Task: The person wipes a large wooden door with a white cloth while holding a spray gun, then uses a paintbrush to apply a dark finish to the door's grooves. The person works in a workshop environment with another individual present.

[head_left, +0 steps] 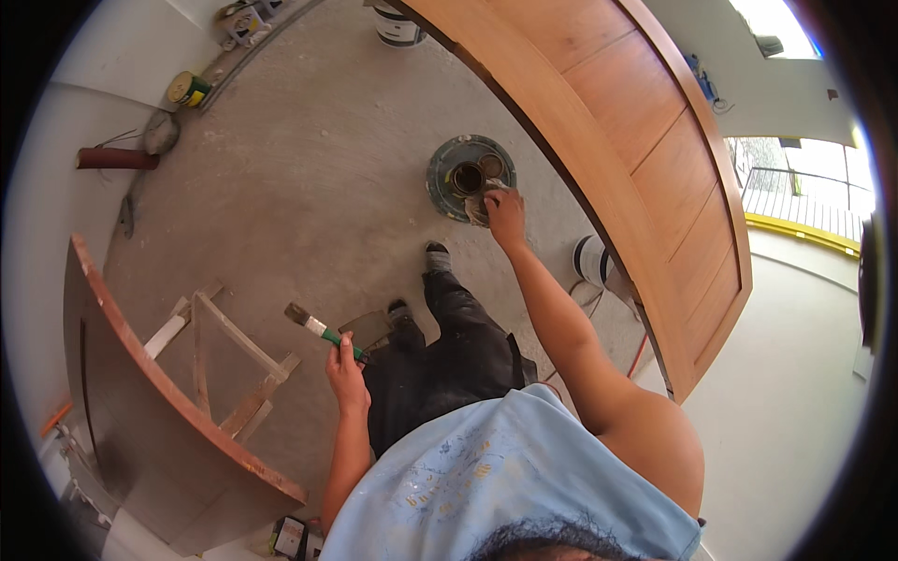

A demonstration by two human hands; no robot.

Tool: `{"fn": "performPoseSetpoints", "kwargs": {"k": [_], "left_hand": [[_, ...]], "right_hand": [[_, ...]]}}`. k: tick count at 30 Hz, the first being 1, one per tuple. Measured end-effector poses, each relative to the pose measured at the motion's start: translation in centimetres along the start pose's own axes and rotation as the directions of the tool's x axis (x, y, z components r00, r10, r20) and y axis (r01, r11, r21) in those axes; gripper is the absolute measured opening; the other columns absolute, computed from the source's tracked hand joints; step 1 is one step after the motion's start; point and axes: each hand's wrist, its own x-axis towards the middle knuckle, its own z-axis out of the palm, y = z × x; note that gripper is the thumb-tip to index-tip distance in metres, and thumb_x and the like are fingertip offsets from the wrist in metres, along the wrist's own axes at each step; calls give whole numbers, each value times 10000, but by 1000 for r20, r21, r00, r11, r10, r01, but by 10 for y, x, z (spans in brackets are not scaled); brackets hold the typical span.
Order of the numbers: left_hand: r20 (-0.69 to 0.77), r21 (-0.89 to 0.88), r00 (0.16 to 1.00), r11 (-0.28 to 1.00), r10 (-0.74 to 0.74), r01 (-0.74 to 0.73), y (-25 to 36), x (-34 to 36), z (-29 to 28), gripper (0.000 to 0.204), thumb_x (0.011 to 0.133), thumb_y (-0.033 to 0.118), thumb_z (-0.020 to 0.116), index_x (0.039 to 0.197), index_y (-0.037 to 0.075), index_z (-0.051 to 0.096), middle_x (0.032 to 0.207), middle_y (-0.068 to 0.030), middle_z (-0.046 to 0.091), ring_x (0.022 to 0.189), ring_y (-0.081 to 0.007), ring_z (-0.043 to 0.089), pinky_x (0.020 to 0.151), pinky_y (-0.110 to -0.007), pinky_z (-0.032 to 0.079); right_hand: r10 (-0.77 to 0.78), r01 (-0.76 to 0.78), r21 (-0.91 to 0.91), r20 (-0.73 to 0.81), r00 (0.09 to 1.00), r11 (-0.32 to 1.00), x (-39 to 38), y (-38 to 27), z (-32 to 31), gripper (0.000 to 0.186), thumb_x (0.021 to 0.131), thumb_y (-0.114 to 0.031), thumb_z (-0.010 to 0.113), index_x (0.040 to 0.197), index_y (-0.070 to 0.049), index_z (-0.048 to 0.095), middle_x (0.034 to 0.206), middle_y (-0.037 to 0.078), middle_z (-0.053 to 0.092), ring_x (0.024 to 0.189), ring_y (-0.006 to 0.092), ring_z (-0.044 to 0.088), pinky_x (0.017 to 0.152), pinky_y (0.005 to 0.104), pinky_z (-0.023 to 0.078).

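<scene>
My left hand is closed round the green handle of a paintbrush, its dark bristles pointing up and away from me. Out ahead, my right hand grips a crumpled, stained rag at the near edge of a round, paint-spotted bucket top. On that top stands an open tin with dark contents. Beside the tin lies a small round lid or second tin; I cannot tell which. The rag partly hides the tin's near side.
A large panelled wooden door rises along the right, with white buckets by it. At left, a dark panel with a reddish edge leans near a wooden trestle. A yellow-green tin stands by the wall.
</scene>
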Motion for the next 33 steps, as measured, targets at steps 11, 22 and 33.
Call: {"fn": "performPoseSetpoints", "kwargs": {"k": [11,22,33], "left_hand": [[61,-136,975,966,-213,220,-72,74,78,401,1049,347,598,1276,16,597,1153,-96,652,983,-184,647,850,-355,547],[-17,-185,964,948,-267,259,-78,85,83,370,1042,336,610,1248,28,603,1139,-86,651,996,-181,643,846,-360,544],[7,-205,961,941,-275,271,-73,85,78,414,1054,356,589,1290,15,593,1141,-68,636,1010,-160,625,881,-340,539]], "right_hand": [[208,-204,-83,49,977,976,104,83,177,231,967,-265,677,1156,-193,787,1608,64,398,1501,376,292,1177,655,235],[390,-384,-139,15,921,913,115,60,204,222,952,-308,700,1106,-177,790,1647,-8,334,1509,362,278,1168,678,234],[199,-218,-229,-104,975,949,93,79,170,118,860,-221,714,922,-134,763,1444,120,478,1401,348,381,1185,526,243]]}}
